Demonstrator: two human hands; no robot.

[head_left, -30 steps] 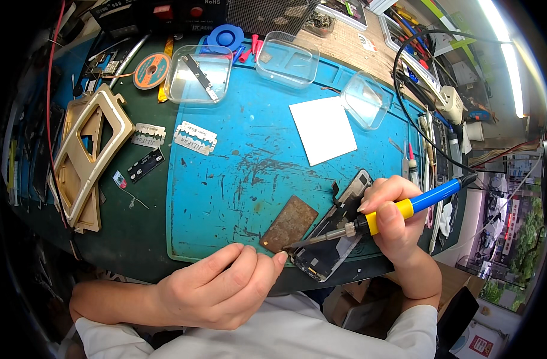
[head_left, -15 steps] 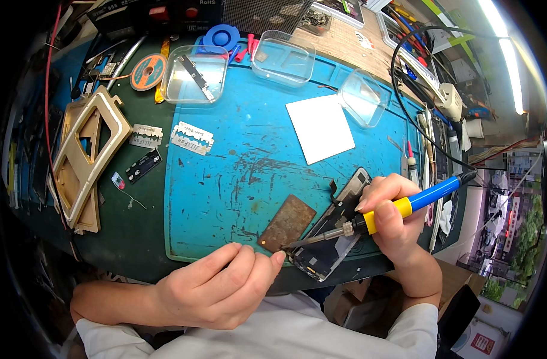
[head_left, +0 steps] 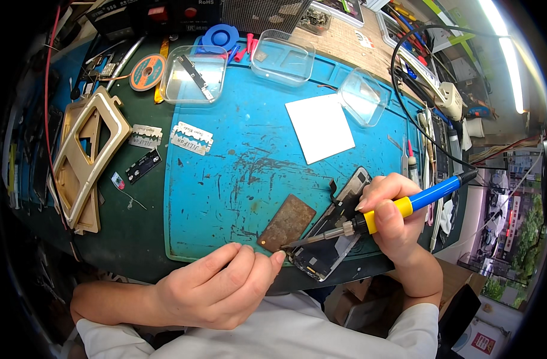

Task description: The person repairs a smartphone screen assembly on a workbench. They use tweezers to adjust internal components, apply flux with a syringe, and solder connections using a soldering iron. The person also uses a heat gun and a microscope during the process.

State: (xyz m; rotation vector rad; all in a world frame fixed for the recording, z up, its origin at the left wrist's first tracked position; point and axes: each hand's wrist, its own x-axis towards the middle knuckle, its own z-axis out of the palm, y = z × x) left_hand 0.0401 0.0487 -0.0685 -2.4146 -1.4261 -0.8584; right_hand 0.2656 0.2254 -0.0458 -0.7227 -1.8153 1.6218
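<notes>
In my right hand is a soldering iron with a blue and yellow handle, gripped like a pen. Its metal shaft points down-left, and the tip reaches the lower end of a phone screen assembly. My left hand is closed in a pinch close to that tip; whatever sits between its fingertips is too small or hidden to name. The phone part lies tilted at the front of the blue mat, with a dark flex cable at its upper side. Beside it lies a brown, worn metal plate.
The blue mat carries a white square pad and clear plastic trays. Two razor blades, a solder wick spool and a beige frame sit leftward. The iron's black cable loops at right.
</notes>
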